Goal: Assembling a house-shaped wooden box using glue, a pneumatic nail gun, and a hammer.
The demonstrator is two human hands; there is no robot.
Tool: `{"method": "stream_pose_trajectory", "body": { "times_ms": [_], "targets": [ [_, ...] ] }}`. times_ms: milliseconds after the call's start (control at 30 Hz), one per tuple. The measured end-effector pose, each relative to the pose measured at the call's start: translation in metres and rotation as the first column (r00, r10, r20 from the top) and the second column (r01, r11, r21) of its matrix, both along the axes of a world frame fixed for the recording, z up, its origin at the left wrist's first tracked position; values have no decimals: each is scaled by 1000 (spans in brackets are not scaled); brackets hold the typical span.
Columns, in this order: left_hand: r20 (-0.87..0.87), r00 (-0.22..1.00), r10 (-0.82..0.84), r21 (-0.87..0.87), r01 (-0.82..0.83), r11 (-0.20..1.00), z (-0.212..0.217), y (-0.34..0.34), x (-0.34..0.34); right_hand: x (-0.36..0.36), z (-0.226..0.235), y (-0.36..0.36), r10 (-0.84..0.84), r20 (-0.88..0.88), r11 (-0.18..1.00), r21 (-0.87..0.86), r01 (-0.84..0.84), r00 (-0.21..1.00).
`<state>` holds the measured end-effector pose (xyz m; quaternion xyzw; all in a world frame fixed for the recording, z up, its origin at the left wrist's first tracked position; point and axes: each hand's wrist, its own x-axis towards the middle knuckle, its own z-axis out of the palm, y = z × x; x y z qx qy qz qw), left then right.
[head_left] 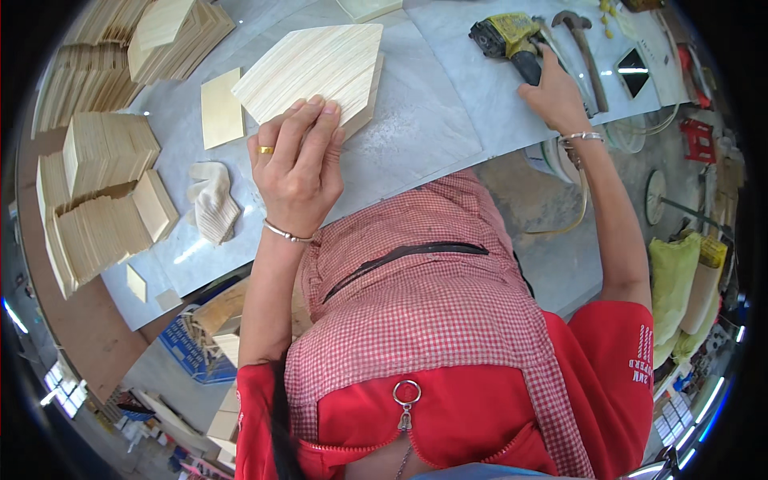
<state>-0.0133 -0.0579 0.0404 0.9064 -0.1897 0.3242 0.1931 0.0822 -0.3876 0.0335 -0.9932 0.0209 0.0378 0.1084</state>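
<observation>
My left hand (300, 156) presses its fingers on the near edge of a light wooden piece (316, 68), an angular panel with a side wall showing below its right edge. What lies under the panel is hidden. On the far right of the table, my right hand (556, 100) is closed round the black handle of a yellow and black nail gun (512, 34), which lies on its side. A hammer (582, 52) with a wooden handle lies just right of that hand. A thin rectangular wood panel (222, 108) is left of the wooden piece.
Stacks of cut wood panels (104, 156) line the table's left side. A white cotton glove (212, 200) lies near the front edge. A dark phone (632, 72) rests at the right. Below are a blue crate (188, 344), a white bucket (552, 160) and an air hose (582, 204).
</observation>
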Motion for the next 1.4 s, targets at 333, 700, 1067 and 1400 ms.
{"method": "stream_pose_trajectory", "body": {
  "times_ms": [333,700,1067,1400],
  "targets": [
    [5,1000,17,-58,-17,998,-1,5,-6,-65,150,74,196,-344,782,620,65,918],
    [-3,1000,4,-81,-5,997,-2,2,-5,-66,162,112,380,-469,772,636,6,798],
    [-82,995,-65,-151,52,987,7,12,-5,-66,167,118,353,-485,817,576,-12,800],
    [-71,995,-67,-198,52,979,5,51,-2,-80,170,139,414,-439,826,549,-127,798]
  ]
}}
